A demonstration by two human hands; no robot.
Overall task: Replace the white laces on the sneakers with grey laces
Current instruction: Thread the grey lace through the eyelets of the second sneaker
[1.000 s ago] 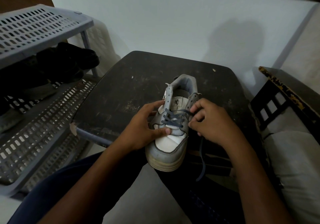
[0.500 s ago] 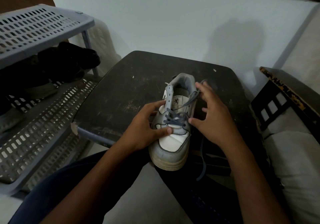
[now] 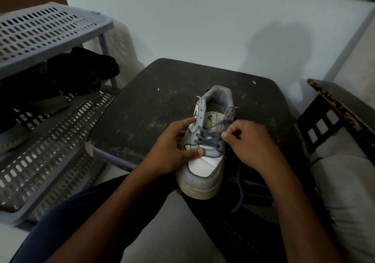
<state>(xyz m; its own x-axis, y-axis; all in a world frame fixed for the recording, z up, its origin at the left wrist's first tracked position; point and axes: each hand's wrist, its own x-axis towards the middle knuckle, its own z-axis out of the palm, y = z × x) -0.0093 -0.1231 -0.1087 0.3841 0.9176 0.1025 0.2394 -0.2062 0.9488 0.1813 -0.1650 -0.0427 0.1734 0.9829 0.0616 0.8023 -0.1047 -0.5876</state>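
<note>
Sneaker (image 3: 205,161): on the dark counter (image 3: 154,108), grey lace (image 3: 207,138) half threaded.
Left hand (image 3: 174,151): grips the sneaker's side.
Right hand (image 3: 249,143): pinches the lace.
Shelf (image 3: 50,31) — left of the sneaker — holds dark shoes (image 3: 81,69).

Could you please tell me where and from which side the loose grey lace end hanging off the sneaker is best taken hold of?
Probably near its free tip, pinched from the right. The lace hangs clear of the sneaker on that side, below the right hand, so nothing blocks it, and the tip is what must feed the open eyelets. The left hand holds the sneaker.
</note>
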